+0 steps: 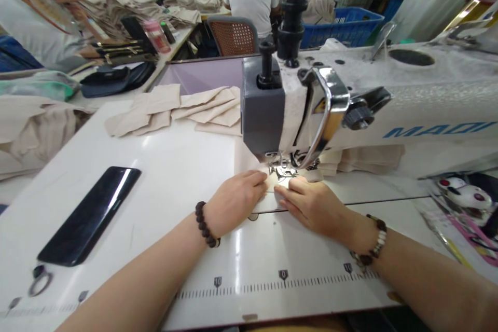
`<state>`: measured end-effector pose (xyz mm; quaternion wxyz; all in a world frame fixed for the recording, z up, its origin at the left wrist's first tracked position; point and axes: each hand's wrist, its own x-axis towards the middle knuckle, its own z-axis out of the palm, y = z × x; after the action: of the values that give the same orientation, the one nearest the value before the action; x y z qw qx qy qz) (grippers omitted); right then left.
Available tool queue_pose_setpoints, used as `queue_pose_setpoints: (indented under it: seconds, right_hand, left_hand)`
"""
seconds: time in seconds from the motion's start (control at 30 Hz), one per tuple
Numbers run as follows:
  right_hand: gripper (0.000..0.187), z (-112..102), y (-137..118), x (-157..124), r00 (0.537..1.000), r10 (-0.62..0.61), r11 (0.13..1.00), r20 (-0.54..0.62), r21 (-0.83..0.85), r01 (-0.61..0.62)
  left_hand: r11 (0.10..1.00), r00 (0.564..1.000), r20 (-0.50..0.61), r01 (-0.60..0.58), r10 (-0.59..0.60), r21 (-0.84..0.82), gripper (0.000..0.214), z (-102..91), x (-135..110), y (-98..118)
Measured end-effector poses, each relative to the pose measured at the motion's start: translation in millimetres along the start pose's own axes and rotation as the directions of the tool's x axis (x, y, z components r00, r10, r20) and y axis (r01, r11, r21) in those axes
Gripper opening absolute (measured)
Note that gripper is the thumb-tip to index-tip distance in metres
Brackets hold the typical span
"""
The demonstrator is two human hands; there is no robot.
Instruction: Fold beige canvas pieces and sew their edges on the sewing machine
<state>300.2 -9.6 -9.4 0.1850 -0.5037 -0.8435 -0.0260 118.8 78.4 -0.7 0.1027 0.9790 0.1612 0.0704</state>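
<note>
My left grip [233, 203] and right grip [313, 207] lie open, flat on the beige cloth [248, 158], just before the sewing machine's presser foot [280, 167].

Pale beige cloth [175, 109] lies at eleven o'clock on the glossy white worktop [175, 166], with a shiny black phone [89, 215] at eight o'clock. At three o'clock, the off-white sewing machine [439, 129] carries blue lettering, and its grey housing [262, 104] sits near twelve. A bright blue plastic crate [342, 28] shows at one o'clock, a brown woven chair back [233, 36] at twelve. Toward six, one bracelet [204, 223] is dark brown; another [373, 241] mixes white and dark beads.
</note>
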Motion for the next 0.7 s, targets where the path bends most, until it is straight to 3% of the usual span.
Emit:
queue_pose_setpoints:
  seconds: [0.23,0.7]
  right_hand:
    - [0.026,3,0,4,0.993,0.11,0.992,-0.034,-0.063,-0.112]
    - [0.023,2,-1,4,0.99,0.139,0.988,-0.015,-0.064,-0.14]
  left_hand:
    - [0.996,0.996,-0.048,0.075,-0.073,0.051,0.013,-2.6,11,-5]
    - [0.991,0.99,-0.085,0.12,-0.115,0.064,0.011,-2.0,16,-7]
